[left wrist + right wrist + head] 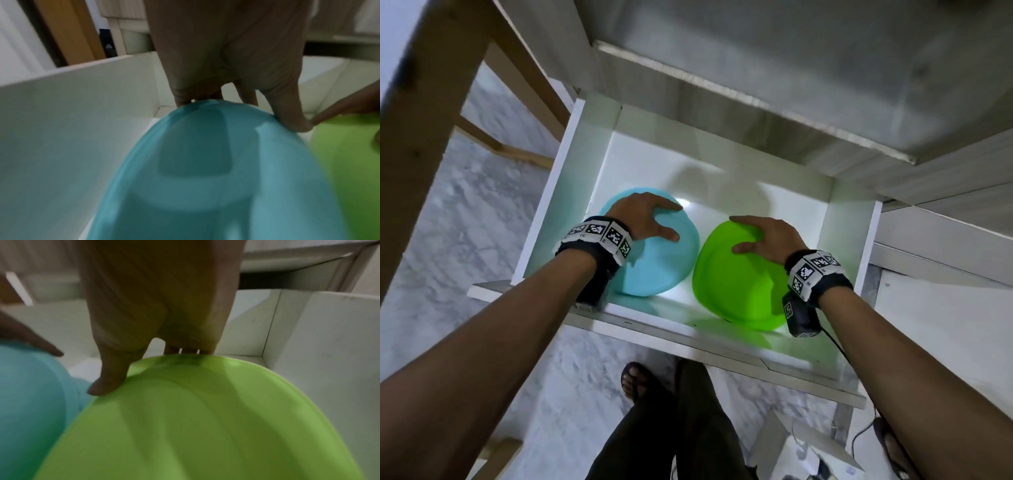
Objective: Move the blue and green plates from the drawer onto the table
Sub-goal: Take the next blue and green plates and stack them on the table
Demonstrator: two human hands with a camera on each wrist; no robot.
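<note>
Table (825, 85) up top, grey and waiting above the open drawer (558, 192), and that is where both plates have to land. Down in the white drawer the blue plate (657, 260) sits on the left and the green plate (736, 284) on the right, side by side and almost touching in the middle. The green one looks tipped up, its near edge riding over the drawer's front lip.

Left hand (647, 219) is on the blue plate's far rim: in the left wrist view the fingers curl over and behind the edge while the thumb presses on top, so it is clamped on the rim. Right hand (767, 240) mirrors it on the green plate, thumb on the upper face, fingers hooked under the far edge.

Both grips look set, so I'd call this the lift just getting going. To do it well: keep each thumb pressing firmly, because a one-edge hold lets a plate droop. Bring the plates toward the body first, then raise them, since the table edge overhangs the back of the drawer. Keep the two rims apart on the way up so they don't knock together. Watch the drawer's side walls, and the cable (835, 346) hanging from the right wrist.
</note>
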